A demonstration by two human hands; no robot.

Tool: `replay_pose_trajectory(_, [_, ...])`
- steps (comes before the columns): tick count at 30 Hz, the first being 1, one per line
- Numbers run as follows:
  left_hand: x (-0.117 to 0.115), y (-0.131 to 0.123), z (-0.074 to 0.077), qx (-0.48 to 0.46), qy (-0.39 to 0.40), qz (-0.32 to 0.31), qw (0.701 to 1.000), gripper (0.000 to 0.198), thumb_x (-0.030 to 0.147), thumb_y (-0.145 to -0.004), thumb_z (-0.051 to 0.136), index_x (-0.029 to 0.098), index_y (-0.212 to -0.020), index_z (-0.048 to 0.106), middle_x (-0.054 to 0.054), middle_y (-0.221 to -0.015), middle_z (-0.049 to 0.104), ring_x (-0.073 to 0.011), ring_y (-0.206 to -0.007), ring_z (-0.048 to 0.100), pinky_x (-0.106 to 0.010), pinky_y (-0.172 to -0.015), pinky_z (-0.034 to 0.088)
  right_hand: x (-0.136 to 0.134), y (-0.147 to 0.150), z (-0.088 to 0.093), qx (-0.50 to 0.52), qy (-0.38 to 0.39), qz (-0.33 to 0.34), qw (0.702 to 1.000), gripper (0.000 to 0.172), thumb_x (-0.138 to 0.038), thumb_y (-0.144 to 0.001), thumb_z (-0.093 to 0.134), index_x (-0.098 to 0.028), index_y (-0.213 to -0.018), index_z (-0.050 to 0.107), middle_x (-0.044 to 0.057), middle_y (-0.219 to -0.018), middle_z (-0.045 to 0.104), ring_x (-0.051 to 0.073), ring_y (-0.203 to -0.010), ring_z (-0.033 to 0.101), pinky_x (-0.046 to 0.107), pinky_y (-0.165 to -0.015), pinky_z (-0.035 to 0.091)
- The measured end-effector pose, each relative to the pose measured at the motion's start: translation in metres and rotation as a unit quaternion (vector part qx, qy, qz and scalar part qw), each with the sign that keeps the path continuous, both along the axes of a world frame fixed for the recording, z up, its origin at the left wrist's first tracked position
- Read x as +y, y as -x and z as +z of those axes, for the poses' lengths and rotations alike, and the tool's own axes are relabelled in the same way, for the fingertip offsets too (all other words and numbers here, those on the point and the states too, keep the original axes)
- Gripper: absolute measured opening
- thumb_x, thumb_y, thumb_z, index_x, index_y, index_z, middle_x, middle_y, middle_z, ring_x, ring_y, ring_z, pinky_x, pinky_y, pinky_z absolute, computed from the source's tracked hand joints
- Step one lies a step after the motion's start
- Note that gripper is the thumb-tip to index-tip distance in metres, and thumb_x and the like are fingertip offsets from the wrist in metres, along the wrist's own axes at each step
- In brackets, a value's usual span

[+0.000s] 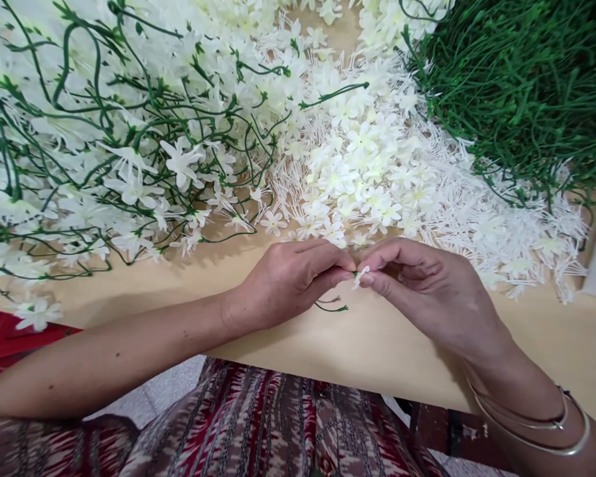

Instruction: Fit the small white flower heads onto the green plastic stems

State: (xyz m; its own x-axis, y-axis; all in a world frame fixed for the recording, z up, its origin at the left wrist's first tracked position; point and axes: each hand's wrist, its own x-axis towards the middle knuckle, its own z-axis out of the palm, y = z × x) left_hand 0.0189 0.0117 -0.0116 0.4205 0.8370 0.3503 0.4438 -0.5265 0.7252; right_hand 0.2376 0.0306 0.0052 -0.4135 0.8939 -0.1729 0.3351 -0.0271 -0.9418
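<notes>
Pinching a small white plastic flower head between both sets of fingertips, the two hands meet just above the pale tan wooden counter. Left hand is closed, thumb and forefinger tips pressed together on a thin green wire stem whose free end curls down and out below the knuckles, toward the counter edge. Right hand is closed too, thumb and forefinger nipping the flower head from the other side (two thin metal bangles sit on that wrist).

Key relation: the flower head sits right in the gap between the two hands, touching both fingertips, and the stem's long axis runs roughly left-right, from the left hand's grip toward the right hand's pinch. Neither hand is nearer; they are level with each other and share the contact point.

Around them: a heap of loose white plastic flower heads with bristly stamens lies just beyond the hands, a tangle of finished white blossoms on green stems fills the far left, and a bundle of bare green wire stems sits at far right, well apart from the hands. Patterned red-brown fabric covers the lap below.
</notes>
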Motion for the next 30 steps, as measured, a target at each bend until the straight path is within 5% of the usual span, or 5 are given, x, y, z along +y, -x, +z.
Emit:
replay_pose_trajectory(13, [0.003, -0.002, 0.0, -0.084, 0.082, 0.007, 0.993, 0.018, 0.023, -0.099, 0.066, 0.016, -0.113, 0.074, -0.007, -0.095, 0.081, -0.0128, -0.084, 0.076, -0.021, -0.074, 0.058, 0.016, 0.0, 0.007, 0.067, 0.02, -0.035, 0.997, 0.009, -0.03, -0.077, 0.084, -0.029, -0.077, 0.075, 0.0, -0.076, 0.072, 0.017, -0.073, 0.065, 0.033, -0.069, 0.054])
replay_pose_trajectory(30, [0.005, 0.003, 0.007, -0.072, 0.091, -0.015, 0.993, 0.012, 0.025, -0.103, 0.062, 0.017, -0.1, 0.071, -0.003, -0.085, 0.078, -0.0111, -0.074, 0.071, -0.02, -0.071, 0.054, 0.012, 0.0, 0.005, 0.082, 0.009, -0.002, 0.997, 0.012, -0.022, -0.083, 0.082, -0.033, -0.087, 0.08, -0.002, -0.081, 0.077, 0.016, -0.076, 0.071, 0.03, -0.067, 0.057])
